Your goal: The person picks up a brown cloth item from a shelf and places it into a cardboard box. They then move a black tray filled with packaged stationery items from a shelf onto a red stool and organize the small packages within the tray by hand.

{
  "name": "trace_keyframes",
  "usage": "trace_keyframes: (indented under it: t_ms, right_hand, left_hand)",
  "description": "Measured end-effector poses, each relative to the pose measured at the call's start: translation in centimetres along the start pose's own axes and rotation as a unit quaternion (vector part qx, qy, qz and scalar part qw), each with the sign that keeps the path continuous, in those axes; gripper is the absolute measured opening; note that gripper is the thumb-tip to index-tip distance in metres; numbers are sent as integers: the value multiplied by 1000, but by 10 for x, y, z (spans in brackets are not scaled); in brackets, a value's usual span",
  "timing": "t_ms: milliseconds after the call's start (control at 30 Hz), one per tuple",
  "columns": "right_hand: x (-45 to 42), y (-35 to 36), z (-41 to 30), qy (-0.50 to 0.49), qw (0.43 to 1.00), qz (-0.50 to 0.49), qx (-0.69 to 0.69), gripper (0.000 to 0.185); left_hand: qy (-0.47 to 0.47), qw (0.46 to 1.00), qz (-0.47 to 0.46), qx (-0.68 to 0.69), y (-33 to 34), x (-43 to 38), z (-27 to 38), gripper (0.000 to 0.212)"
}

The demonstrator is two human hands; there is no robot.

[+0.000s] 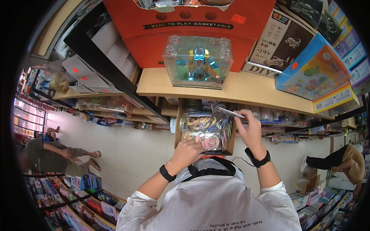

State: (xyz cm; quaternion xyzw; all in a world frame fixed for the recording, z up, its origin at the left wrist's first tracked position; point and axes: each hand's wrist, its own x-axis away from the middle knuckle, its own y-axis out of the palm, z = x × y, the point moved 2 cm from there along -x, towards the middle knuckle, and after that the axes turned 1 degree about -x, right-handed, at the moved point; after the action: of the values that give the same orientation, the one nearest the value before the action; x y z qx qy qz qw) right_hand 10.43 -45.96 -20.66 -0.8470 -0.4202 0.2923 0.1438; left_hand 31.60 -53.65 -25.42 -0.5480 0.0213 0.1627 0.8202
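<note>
An open cardboard box (178, 134) sits in front of my torso, just below the shelf edge. Round pieces with printed pictures (199, 122) lie loose or bagged in it, and dark stacked discs (193, 106) fill its back left. My left hand (186, 151) rests over the near left rim, its fingers at a clear packet of pink round pieces (212, 142); whether they grip anything is hidden. Above the box's back right corner, my right hand (251, 131) pinches a thin flat white piece (231, 112), seen nearly edge-on. Clear plastic wrap (216, 108) shows beside its far end.
On the wooden shelf (245, 86) stands a clear display case (198, 62) with a toy robot figure. Behind it is a large red box (136, 46); boxed kits (315, 72) stand right. People (57, 157) are at the left and another person (344, 161) at the right.
</note>
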Motion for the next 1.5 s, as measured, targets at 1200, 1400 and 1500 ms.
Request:
trace_keyframes:
  t_ms: [1200, 1400, 1500]
  right_hand:
    - [-44, 64, 45, -154, 914, -56, 371, 27]
    - [-38, 68, 57, -129, 910, -82, 385, 34]
    - [-37, 68, 53, -106, 908, -94, 395, 33]
  left_hand:
    - [11, 995, -55, 85, 6, 3, -8, 17]
    - [16, 996, -49, 74, 8, 2, -10, 15]
    - [14, 996, -63, 64, 4, 1, -9, 14]
